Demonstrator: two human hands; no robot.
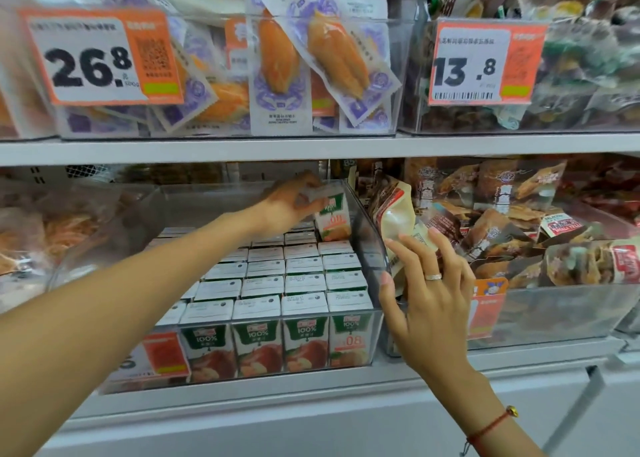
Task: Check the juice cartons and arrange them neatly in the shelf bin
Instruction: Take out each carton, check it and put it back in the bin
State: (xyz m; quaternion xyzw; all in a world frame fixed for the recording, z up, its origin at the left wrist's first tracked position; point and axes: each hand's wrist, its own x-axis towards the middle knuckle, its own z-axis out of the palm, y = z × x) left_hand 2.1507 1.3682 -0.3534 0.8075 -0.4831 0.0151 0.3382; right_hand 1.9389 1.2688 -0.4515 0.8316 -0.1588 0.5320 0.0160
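The left hand [294, 202] grips one juice carton [333, 218] by its top at the back right corner of the clear shelf bin [369, 248], at about twelve o'clock from the rows of cartons [287, 276] already standing in it. The carton is raised above its neighbours and leans a little, so the step in hand looks like setting it into the back row. To do it well, turn it upright, square its face with the front cartons, and lower it straight into the gap. The right hand [427, 283] is open, fingers spread against the bin's right wall at three o'clock, touching a snack bag [393, 214] of the neighbouring bin. Room is tight: the shelf above [311, 150] sits close overhead, the bin wall hems the right, and the only open space lies behind the rows.
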